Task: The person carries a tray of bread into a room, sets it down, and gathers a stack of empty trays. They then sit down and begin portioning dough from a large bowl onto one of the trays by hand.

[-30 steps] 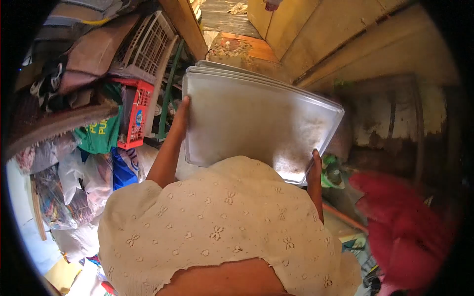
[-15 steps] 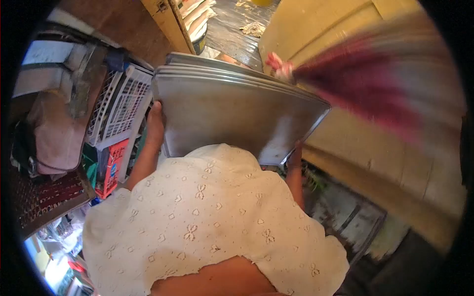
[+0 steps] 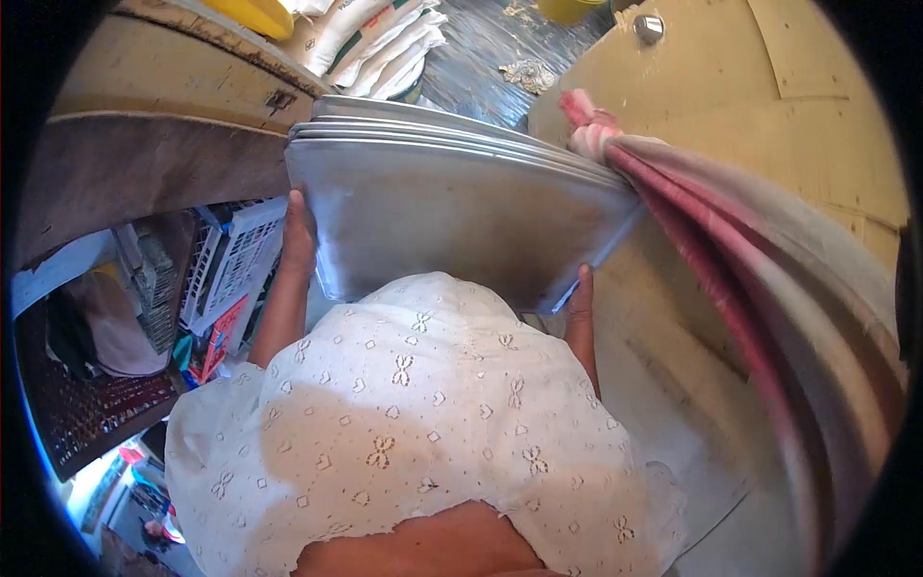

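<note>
Upright in front of my body is a stack of several metal baking trays (image 3: 452,216), their rims layered along the top. My left hand (image 3: 299,231) grips the stack's left side, thumb on the front face. On the right side, low near the corner, my right hand (image 3: 581,296) holds the edge with its thumb up; the other fingers of both hands are hidden behind the trays. The bottom of the stack is close against the white patterned blouse (image 3: 433,404).
A knotted pink-and-white cloth (image 3: 711,221) hangs beside a yellowish door (image 3: 702,115) with a metal knob (image 3: 649,29). White sacks (image 3: 385,48) stand beyond the doorway, on a dark shiny floor (image 3: 476,58). To my left are a wooden panel (image 3: 144,168) and white crates (image 3: 236,260).
The view has moved forward toward the doorway, with the trays still in both hands. More of the sacks and the door knob show; the blurred hanging cloth is now sharp and lower.
</note>
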The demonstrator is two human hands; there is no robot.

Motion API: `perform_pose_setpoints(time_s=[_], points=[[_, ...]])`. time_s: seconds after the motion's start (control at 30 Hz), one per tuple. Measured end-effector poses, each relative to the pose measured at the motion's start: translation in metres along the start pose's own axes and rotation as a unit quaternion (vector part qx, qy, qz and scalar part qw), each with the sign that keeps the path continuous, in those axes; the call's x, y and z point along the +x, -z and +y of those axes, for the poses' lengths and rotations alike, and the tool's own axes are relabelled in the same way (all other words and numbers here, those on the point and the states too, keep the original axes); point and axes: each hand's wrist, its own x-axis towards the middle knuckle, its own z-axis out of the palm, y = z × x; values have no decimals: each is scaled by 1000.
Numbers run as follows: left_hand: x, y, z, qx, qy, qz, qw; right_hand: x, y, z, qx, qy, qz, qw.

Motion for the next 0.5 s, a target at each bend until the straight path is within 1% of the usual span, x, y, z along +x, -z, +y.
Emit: perform_pose_setpoints(time_s=[0.03,0.07,0.13,0.23,0.3,0.37,0.43,0.5], points=[[0,-7,0,-23,15,-8,1000,11,9,-6,-5,-7,-6,1000],[2,-15,-2,-23,12,1,1000,24,7,-18,-1,-12,-12,1000],[5,-23,-3,15,-41,51,998,44,-4,-33,17,-26,-15,999],[4,-30,0,10,-19,83,996,52,1,-28,34,-56,-4,998],[2,-35,10,22,-22,75,997,78,7,-22,29,-54,-37,997],[6,-41,21,33,-35,63,997,91,-2,-33,12,-42,-36,998],[5,-48,28,57,-56,31,996,103,-13,-46,-4,-29,-34,999],[6,-59,34,85,-63,46,993,125,-15,-58,-11,-69,-38,997]])
